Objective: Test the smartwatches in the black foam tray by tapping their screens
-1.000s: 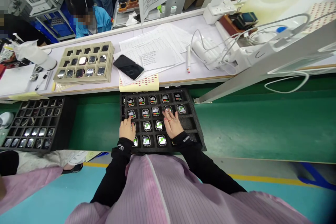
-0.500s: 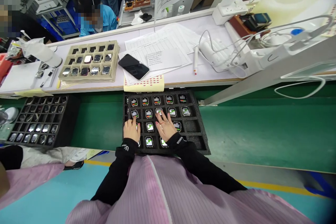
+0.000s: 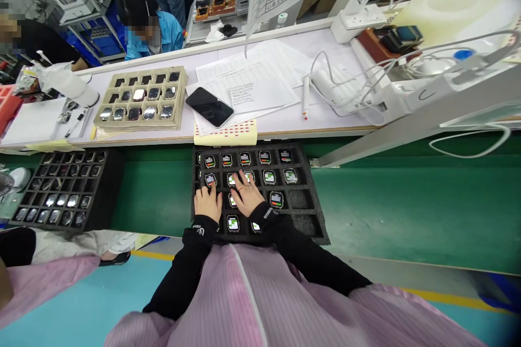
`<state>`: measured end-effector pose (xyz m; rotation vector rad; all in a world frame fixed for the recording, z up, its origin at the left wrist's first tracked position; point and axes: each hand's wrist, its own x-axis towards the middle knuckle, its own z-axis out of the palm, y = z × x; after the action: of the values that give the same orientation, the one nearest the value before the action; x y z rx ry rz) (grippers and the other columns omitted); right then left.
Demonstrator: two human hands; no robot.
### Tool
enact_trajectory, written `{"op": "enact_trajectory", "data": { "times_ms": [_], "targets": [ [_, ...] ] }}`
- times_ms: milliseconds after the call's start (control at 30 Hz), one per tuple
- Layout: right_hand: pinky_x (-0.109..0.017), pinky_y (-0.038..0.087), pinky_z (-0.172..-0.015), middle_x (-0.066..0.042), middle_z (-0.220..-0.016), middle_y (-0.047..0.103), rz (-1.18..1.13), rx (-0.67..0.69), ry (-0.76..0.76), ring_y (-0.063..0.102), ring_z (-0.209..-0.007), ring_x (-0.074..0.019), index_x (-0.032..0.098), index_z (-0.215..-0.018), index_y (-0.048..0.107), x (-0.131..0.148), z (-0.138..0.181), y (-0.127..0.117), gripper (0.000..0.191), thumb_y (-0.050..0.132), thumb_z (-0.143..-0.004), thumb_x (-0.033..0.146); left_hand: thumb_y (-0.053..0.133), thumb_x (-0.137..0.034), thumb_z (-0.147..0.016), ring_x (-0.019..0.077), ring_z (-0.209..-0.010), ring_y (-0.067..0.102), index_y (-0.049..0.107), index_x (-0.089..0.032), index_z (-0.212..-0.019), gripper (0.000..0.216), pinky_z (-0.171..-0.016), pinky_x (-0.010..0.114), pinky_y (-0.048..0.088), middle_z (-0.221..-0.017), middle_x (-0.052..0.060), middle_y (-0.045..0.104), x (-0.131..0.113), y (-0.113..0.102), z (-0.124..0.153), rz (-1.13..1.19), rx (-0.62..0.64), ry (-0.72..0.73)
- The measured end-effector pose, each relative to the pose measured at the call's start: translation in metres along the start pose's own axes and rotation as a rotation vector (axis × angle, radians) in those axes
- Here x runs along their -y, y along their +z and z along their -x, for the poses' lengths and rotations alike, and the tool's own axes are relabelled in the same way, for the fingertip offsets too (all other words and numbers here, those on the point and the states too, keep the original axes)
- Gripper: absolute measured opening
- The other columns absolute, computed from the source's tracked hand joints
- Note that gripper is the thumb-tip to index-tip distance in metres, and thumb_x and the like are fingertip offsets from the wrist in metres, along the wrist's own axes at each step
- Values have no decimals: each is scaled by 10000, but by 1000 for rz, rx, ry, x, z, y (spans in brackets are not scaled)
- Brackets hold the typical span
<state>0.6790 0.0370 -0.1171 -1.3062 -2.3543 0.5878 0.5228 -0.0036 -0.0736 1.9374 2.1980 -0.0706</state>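
Note:
A black foam tray (image 3: 303,206) lies on the green belt in front of me, its pockets holding several small lit smartwatch bodies (image 3: 264,158). My left hand (image 3: 207,200) rests over the tray's left column, fingers extended, a fingertip on a watch in the second row. My right hand (image 3: 246,197) lies flat beside it, fingers stretched out onto the watches in the middle of the second row. Neither hand grips anything. Watches under my palms are hidden.
A second black tray (image 3: 61,190) of watches lies left on the green belt (image 3: 391,195). On the white bench behind are a beige tray (image 3: 140,100), a black phone (image 3: 209,107), papers, a pen (image 3: 304,104) and cables. People in blue work beyond the bench.
My right hand has slid left across the tray, from the right-middle watches to the centre ones. My left hand shifted slightly up. The view drifted a little.

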Motion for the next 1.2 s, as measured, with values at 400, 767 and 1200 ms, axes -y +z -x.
{"op": "enact_trajectory", "data": {
  "times_ms": [400, 767, 1200],
  "targets": [
    [-545, 170, -1186, -227, -1418, 449, 53, 72, 87, 175, -1440, -324, -83, -1452, 274, -3, -59, 8, 708, 440, -833, 218, 388, -384, -947, 303, -1123, 453, 410, -113, -1428, 552, -956, 430, 424, -1212, 179, 521, 9, -3, -22, 151, -117, -36],
    [-569, 192, -1172, -240, -1428, 431, 116, -29, 141, 191, -1434, -330, -98, -1452, 231, -28, -31, -3, 753, 431, -782, 182, 339, -471, -948, 343, -1130, 467, 374, -254, -1474, 570, -934, 464, 432, -1279, 191, 462, 7, -2, -62, 48, -111, -26],
    [-585, 162, -1167, -199, -1414, 467, 150, 28, 194, 193, -1430, -346, -70, -1469, 242, -46, -38, -5, 716, 399, -828, 206, 405, -495, -914, 344, -1242, 416, 247, -153, -1513, 708, -1037, 480, 368, -1397, 187, 404, 18, 14, -50, 333, -135, -65]
  ]
}}
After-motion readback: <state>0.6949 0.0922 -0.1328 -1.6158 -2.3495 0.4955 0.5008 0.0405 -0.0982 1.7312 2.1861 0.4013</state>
